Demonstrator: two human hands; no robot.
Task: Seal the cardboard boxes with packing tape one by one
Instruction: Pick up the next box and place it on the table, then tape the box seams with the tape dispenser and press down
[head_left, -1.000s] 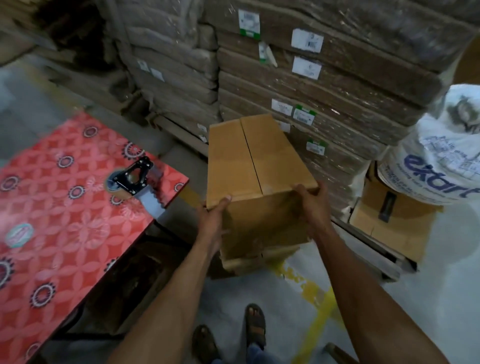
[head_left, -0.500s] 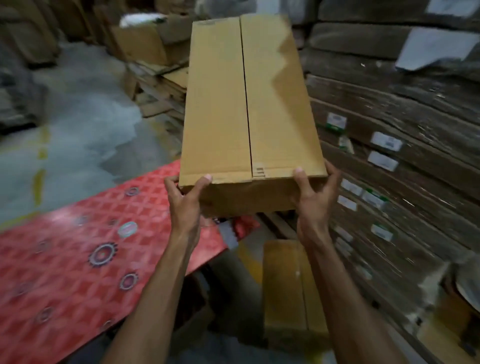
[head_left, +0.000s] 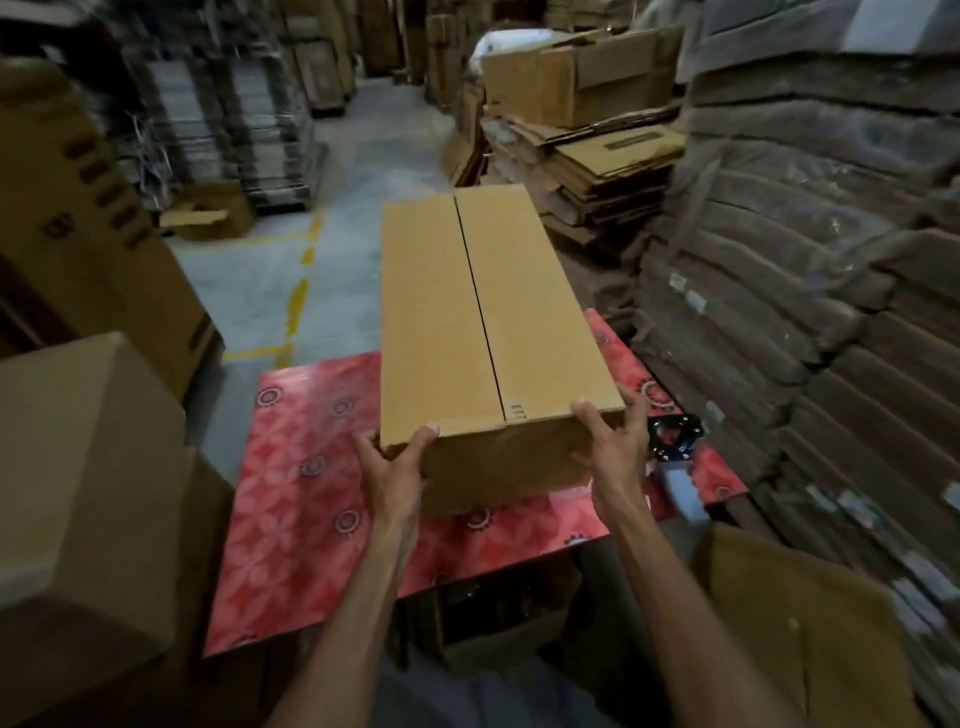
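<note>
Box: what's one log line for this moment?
box: over red table, top seam untaped | left grip: holds near-left corner | right grip: holds near-right corner | tape dispenser: on table, right of box

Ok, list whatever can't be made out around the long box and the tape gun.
Head view only:
- long tan cardboard box: its underside is hidden by its own body, so contact with the red patterned table is unclear.
- black tape dispenser: part is hidden behind the right hand.
- labels on stacked flat cardboard: blurred.

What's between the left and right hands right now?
The near end of the cardboard box: the left hand grips its left corner, the right hand its right corner. Head view.
</note>
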